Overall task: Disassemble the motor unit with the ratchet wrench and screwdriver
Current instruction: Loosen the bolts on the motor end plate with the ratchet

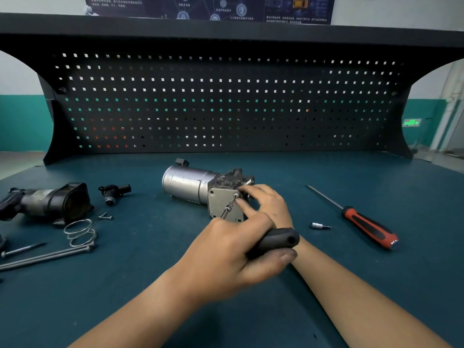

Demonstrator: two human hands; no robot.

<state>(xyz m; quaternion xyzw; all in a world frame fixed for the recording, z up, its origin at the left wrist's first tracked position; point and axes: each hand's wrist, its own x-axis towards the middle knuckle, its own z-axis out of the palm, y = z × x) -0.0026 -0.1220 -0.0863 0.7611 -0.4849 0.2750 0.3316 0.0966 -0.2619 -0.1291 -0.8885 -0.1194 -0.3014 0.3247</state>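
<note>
Grips the black handle of the ratchet wrench [278,239] in the left hand [226,257], fingers [253,222] curled full round it and thumb tucked underneath; aims the thin shaft up and away from those fingers onto a screw [236,195] in the grey end plate of the motor unit [190,183]; steadies with the right hand [268,202], fingers [244,205] loosely bent and clasping nothing, forefinger tip against the shaft right at the screw, other tips resting on the dark housing just beyond.

Keeps the motor unit on its side on the bench [125,262], directly under the right fingers, silver can stretching off to their left.

Has the red-and-black screwdriver [369,226] lying untouched well to the right of the right fingers, blade pointing away; a small socket bit [320,225] between it and the right wrist.

Far left of the left fingers: a dark second housing [50,204]; a small black fitting [114,193]; a loose wire spring [80,232]; a small bolt [105,217]; long thin rods [45,257]; beyond all fingers, a black pegboard [226,101].
</note>
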